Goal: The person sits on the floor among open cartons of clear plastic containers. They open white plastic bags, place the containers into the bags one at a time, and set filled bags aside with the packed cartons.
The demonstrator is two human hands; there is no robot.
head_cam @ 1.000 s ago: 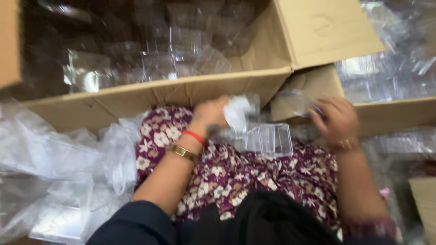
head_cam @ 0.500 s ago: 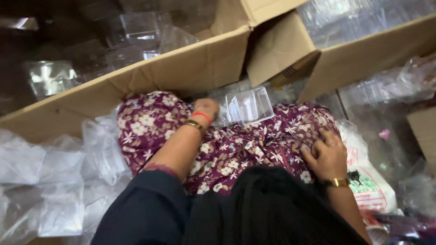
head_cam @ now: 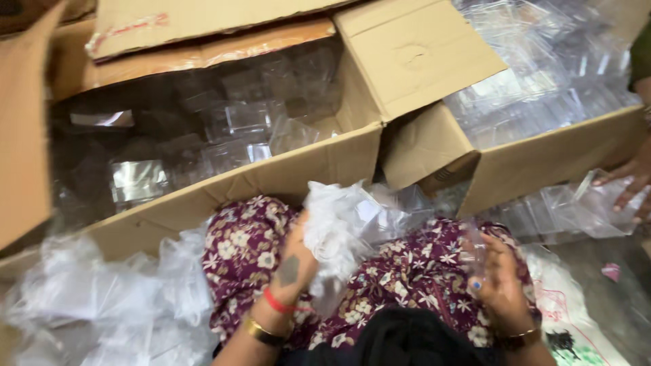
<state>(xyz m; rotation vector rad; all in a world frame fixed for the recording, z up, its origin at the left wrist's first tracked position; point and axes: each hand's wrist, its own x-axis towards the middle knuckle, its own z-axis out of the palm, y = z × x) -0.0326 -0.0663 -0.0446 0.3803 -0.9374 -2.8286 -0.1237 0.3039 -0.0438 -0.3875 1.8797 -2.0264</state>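
Note:
My left hand (head_cam: 293, 266) is closed on a crumpled clear plastic bag (head_cam: 333, 227) that it holds above my lap, which is covered in purple floral fabric (head_cam: 413, 271). A red band and a gold bangle sit on that wrist. Over my right thigh, my right hand (head_cam: 500, 283) has its fingers curled around a small clear plastic piece (head_cam: 476, 249), which is hard to make out. Clear plastic boxes (head_cam: 247, 120) fill the open cardboard box (head_cam: 285, 175) just beyond my knees.
A second cardboard box (head_cam: 542, 159) of clear plastic boxes stands at the right. Another person's hand (head_cam: 627, 181) rests on clear bags (head_cam: 576, 207) beside it. Loose plastic bags (head_cam: 88, 305) are heaped at my left, and a printed white sack (head_cam: 576, 325) lies at my right.
My left hand has taken up the crumpled plastic bag. My right hand has risen from beside my right thigh to above it. The view has tilted up toward the boxes.

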